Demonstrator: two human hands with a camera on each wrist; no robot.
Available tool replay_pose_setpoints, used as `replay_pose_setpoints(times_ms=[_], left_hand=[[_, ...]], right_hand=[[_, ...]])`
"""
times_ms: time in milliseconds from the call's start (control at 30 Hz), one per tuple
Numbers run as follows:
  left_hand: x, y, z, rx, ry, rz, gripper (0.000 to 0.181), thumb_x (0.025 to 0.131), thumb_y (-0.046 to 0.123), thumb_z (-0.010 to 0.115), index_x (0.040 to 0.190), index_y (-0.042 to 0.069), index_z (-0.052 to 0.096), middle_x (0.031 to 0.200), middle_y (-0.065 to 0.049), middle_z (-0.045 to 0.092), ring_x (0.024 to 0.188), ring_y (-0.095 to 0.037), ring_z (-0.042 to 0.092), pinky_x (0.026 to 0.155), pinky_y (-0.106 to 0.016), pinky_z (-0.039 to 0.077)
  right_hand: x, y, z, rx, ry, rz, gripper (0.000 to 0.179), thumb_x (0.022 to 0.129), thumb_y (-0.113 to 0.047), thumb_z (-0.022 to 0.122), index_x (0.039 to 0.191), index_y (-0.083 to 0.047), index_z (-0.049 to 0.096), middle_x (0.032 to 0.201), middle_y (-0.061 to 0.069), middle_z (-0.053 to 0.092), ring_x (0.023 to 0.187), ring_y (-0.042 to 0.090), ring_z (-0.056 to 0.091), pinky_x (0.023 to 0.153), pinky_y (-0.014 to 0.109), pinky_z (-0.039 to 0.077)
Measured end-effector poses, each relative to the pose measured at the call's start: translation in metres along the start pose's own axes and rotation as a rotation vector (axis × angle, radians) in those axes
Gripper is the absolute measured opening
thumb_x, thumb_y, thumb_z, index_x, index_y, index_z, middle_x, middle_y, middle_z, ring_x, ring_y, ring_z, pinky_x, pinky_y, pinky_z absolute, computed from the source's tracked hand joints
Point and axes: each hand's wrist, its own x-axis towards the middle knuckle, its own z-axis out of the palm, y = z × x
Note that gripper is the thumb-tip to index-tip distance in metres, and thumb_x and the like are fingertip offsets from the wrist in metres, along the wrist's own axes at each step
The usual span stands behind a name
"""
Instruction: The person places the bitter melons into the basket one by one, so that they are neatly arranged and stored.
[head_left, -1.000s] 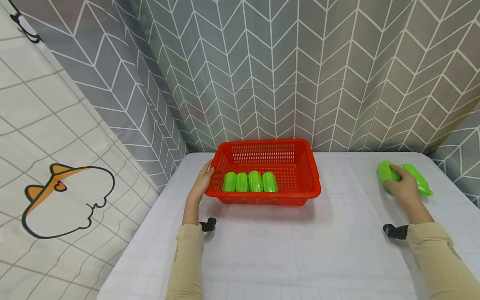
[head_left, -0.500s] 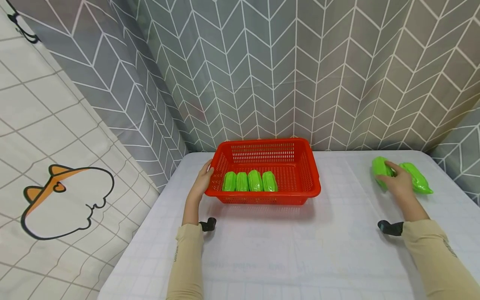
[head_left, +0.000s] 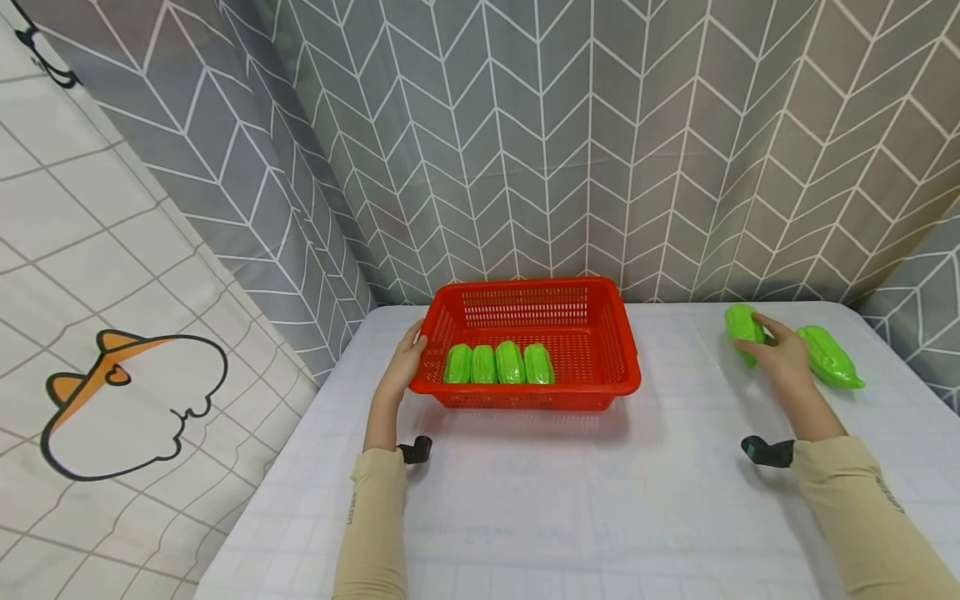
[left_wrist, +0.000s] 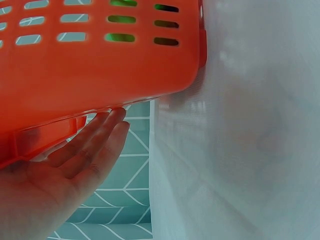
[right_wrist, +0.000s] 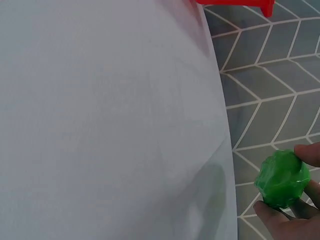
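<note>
My right hand (head_left: 786, 354) grips a glossy, ridged green bitter melon (head_left: 741, 323) at the table's far right. In the right wrist view the lumpy end of that bitter melon (right_wrist: 281, 180) shows between thumb and fingers, and its shadow falls apart from it on the cloth. A second bitter melon (head_left: 828, 357) with a pointed tip lies just right of this hand. My left hand (head_left: 405, 358) touches the left end of a red plastic basket (head_left: 525, 398). Seen from the left wrist, its fingers (left_wrist: 102, 145) lie straight along the basket's outer wall; the thumb is hidden.
Several bitter melons (head_left: 510, 362) stand side by side in the left and middle of the basket. A white cloth covers the table (head_left: 540, 500). Behind its far edge hangs a grey patterned curtain (head_left: 555, 150). Black wrist cameras (head_left: 767, 452) sit at both cuffs.
My right hand has carried its bitter melon leftward and slightly away from me, apart from the one lying at the right. The left hand and the basket stay in place.
</note>
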Motion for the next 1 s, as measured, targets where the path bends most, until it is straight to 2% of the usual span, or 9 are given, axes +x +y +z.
replay_pose_setpoints(times_ms=[67,133,233,400,500,767,1000], left_hand=[[-0.007,0.009,0.000,-0.014,-0.002,-0.015,0.054,0.106,0.021,0.033,0.157,0.012,0.018,0.156,-0.019,0.030,0.134,-0.038,0.043,0.109,-0.053,0.041],[-0.007,0.010,0.000,-0.008,-0.001,-0.018,0.054,0.106,0.021,0.033,0.157,0.012,0.018,0.157,-0.019,0.030,0.134,-0.037,0.043,0.109,-0.052,0.042],[-0.001,0.003,-0.001,-0.023,0.000,-0.022,0.054,0.106,0.023,0.033,0.157,0.015,0.018,0.157,-0.018,0.029,0.134,-0.037,0.043,0.109,-0.053,0.041],[0.015,-0.017,-0.001,-0.012,0.018,-0.019,0.053,0.106,0.029,0.033,0.157,0.022,0.019,0.158,-0.014,0.030,0.133,-0.033,0.043,0.110,-0.051,0.041],[0.018,-0.023,0.000,0.004,0.032,-0.003,0.053,0.106,0.031,0.033,0.157,0.024,0.020,0.157,-0.013,0.032,0.132,-0.033,0.045,0.108,-0.050,0.044],[0.017,-0.023,0.001,0.010,0.044,0.004,0.053,0.106,0.031,0.033,0.156,0.023,0.021,0.156,-0.013,0.032,0.134,-0.033,0.043,0.110,-0.051,0.041],[0.019,-0.023,0.000,0.008,0.039,0.005,0.053,0.106,0.032,0.032,0.157,0.023,0.021,0.156,-0.012,0.032,0.134,-0.032,0.044,0.109,-0.050,0.042]], right_hand=[[0.000,-0.003,0.002,0.019,-0.009,0.009,0.070,0.098,-0.024,0.052,0.154,-0.007,0.015,0.161,0.022,0.009,0.147,0.047,0.014,0.117,0.056,0.024],[0.000,-0.007,0.005,0.034,-0.014,0.012,0.070,0.098,-0.025,0.052,0.155,-0.008,0.015,0.162,0.020,0.008,0.147,0.046,0.014,0.117,0.056,0.024],[-0.001,-0.014,0.009,0.055,-0.025,0.018,0.071,0.098,-0.026,0.053,0.155,-0.009,0.015,0.163,0.019,0.007,0.148,0.044,0.014,0.118,0.054,0.024],[-0.003,-0.024,0.016,0.112,-0.053,0.012,0.071,0.098,-0.024,0.055,0.156,-0.010,0.016,0.163,0.018,0.006,0.149,0.041,0.013,0.119,0.052,0.023],[-0.005,-0.030,0.021,0.122,-0.060,-0.004,0.071,0.098,-0.023,0.055,0.156,-0.010,0.016,0.163,0.019,0.007,0.148,0.040,0.015,0.119,0.053,0.023],[-0.009,-0.042,0.030,0.151,-0.062,-0.012,0.071,0.098,-0.021,0.055,0.156,-0.010,0.017,0.162,0.019,0.009,0.148,0.041,0.016,0.118,0.055,0.023],[-0.011,-0.050,0.037,0.142,-0.073,-0.066,0.070,0.098,-0.023,0.055,0.156,-0.008,0.017,0.162,0.022,0.009,0.148,0.044,0.016,0.117,0.057,0.025]])
